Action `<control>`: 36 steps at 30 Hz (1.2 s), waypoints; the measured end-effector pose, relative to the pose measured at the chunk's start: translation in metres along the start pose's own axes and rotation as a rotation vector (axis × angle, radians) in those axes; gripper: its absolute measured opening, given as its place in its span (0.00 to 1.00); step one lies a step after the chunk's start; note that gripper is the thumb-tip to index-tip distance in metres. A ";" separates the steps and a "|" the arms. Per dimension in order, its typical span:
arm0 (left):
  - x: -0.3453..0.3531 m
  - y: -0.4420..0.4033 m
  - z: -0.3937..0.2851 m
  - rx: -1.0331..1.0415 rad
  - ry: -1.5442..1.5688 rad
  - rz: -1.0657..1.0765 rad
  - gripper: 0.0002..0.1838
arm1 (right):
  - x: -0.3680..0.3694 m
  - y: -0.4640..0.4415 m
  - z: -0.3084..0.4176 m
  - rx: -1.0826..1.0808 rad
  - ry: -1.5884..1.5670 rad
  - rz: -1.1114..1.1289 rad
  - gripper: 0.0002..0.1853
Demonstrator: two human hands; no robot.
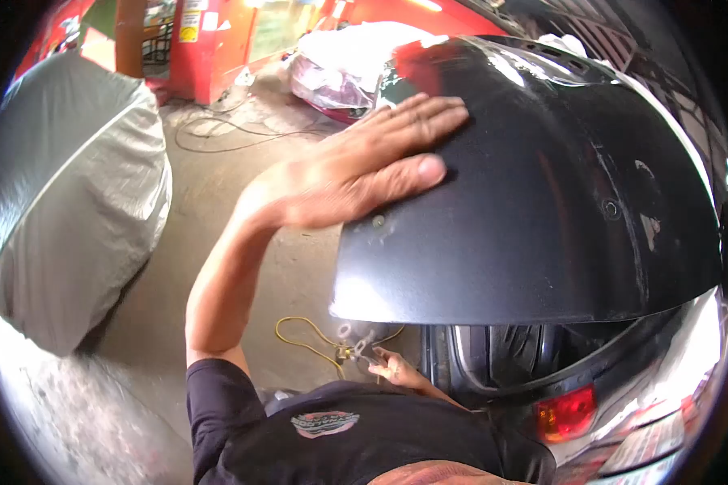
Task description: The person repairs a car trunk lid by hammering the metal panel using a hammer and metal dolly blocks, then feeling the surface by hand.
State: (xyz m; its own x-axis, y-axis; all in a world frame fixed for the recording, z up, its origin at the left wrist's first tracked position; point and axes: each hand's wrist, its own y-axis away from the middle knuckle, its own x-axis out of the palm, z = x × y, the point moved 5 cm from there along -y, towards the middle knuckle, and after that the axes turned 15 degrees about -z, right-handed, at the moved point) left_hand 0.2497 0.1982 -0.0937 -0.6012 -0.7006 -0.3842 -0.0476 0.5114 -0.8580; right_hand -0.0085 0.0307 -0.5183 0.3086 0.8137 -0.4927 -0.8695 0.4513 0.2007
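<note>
Left hand point(360, 166) kinda lying flat on the dark panel point(510, 218)

Panel's sitting under its open fingers and stretching off right; right hand point(396, 369) is gripping a metal tool point(362, 347).

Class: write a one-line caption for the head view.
Left hand laid on a dark car panel, right hand holding a tool low down by a yellow hose.

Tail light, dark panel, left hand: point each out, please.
Tail light point(579, 408): head view, on its red lens.
Dark panel point(510, 218): head view, on its broad middle.
Left hand point(340, 179): head view, on its back.
</note>
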 end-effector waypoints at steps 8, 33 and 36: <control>0.020 -0.087 0.139 -0.082 0.061 -0.045 0.36 | 0.087 0.022 -0.058 0.120 0.008 -0.108 0.33; 0.030 -0.077 0.078 0.083 -0.129 -0.001 0.27 | 0.153 0.051 0.009 0.120 -0.065 -0.234 0.31; 0.026 -0.052 0.027 0.023 -0.101 -0.019 0.34 | 0.149 0.051 0.003 0.077 -0.046 -0.176 0.32</control>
State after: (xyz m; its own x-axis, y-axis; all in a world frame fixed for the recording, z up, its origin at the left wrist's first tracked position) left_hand 0.2577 0.1397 -0.0682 -0.5169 -0.7574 -0.3989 -0.0390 0.4863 -0.8729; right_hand -0.0057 0.1761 -0.5792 0.4722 0.7344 -0.4875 -0.7690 0.6136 0.1796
